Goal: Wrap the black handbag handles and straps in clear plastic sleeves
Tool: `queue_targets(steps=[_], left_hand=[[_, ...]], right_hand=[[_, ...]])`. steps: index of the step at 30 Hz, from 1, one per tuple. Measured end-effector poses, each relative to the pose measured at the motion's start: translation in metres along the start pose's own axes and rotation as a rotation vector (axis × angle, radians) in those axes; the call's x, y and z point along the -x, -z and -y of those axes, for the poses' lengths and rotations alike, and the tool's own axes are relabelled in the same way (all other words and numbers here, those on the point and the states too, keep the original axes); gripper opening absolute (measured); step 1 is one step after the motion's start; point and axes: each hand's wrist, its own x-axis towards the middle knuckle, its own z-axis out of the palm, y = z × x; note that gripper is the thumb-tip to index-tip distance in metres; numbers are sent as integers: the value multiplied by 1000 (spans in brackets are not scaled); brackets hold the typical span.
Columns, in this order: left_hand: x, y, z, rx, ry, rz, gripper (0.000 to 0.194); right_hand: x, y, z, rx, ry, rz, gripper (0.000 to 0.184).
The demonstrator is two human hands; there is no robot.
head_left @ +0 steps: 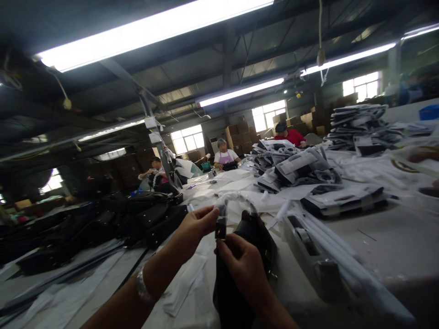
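A black handbag (229,299) stands in front of me, its arched handle (236,197) wrapped in pale, see-through film. My left hand (192,230) pinches the near end of that handle, just above a black tab (220,228) with a gold-coloured metal edge. At the lower end of the same tab, my right hand (245,261) is closed, thumb and fingertips on the metal piece. The right fingers partly cover the bag's side. Small gold-coloured fittings show on the bag's right side. The lowest part of the bag runs out of view.
A grey tape dispenser (310,256) stands right of the bag, beside long white rolls (350,260). Wrapped bags (298,164) are piled beyond. Black bags (137,219) heap at left. White sheets (187,283) lie near my left arm. Several co-workers sit farther back.
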Motion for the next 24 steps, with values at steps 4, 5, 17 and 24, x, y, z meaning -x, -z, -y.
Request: queue_targets(steps=[4, 5, 17, 24], left_hand=[[-2, -8, -12, -29, -15, 38, 38], [-2, -10, -14, -34, -14, 60, 38], [-1, -12, -16, 105, 31, 150, 33], [-3, -10, -15, 103, 52, 97, 33]], right_hand=[[-3, -2, 7, -160, 32, 28, 30], [-4, -3, 8, -188, 36, 18, 31], [-7, -3, 2, -111, 64, -57, 31], [-6, -2, -1, -75, 114, -8, 34]])
